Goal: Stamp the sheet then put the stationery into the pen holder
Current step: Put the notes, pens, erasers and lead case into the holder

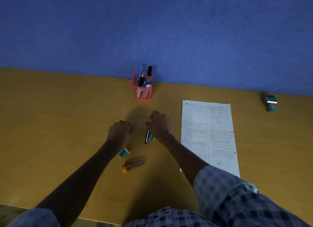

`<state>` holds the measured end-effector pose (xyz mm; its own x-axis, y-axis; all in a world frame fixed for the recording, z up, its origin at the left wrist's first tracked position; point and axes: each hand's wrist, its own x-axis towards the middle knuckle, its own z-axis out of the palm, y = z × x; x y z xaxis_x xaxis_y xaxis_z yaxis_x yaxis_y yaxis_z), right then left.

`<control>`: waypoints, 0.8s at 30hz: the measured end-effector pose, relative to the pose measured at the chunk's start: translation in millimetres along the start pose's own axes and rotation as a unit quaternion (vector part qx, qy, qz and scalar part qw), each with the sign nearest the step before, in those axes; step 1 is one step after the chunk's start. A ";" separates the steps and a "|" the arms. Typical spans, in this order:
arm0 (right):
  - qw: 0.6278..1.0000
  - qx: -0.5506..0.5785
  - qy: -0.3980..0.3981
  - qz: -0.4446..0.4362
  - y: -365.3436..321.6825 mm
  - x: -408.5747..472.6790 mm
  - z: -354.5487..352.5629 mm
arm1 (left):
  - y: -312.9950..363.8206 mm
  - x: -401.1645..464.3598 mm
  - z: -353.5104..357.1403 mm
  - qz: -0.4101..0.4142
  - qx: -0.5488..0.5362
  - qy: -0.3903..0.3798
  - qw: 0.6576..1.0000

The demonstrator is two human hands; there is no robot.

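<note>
Checked shirt sleeves fill the bottom edge, and two bare forearms reach forward from them over a wooden surface. Right hand is curled into a loose fist, its fingertips pinching the top end of a thin black pen whose lower end points back toward the person. Left hand is also curled closed beside it; I cannot tell whether it holds anything. Just beside the pen, partly under the right wrist, lies a small teal eraser. A second teal eraser lies near the left wrist, and behind it a short glue stick with an orange cap rests on its side. The pen looks light, stiff and smooth, likely to roll, so a pinch around mid-barrel would suit it best. Further out, against the blue wall, stands a red mesh pen holder, upright, already carrying several pens and markers. To the right lies a printed sheet with diagrams, flat and flimsy. Well apart at the far right sits a green stamp on its side.
</note>
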<state>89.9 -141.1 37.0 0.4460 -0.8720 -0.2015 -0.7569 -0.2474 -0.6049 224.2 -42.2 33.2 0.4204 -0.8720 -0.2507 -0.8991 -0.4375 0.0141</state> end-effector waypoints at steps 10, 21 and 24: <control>0.973 0.205 0.096 -0.037 -20.8 16.7 -48.3 | -4.7 19.7 -33.4 0.032 -0.224 0.180 0.957; 0.924 0.243 0.267 -0.122 -52.7 74.2 -107.3 | 5.0 105.0 -139.7 0.040 -0.536 0.340 0.772; 0.930 0.179 0.287 -0.143 -54.9 91.3 -102.6 | 13.4 116.7 -141.8 0.069 -0.484 0.340 0.803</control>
<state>123.2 -250.5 130.9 0.1982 -0.8991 0.3903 -0.3923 -0.4377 -0.8090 278.5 -181.0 141.4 0.5900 -0.7014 0.4000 -0.5652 -0.0049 0.8249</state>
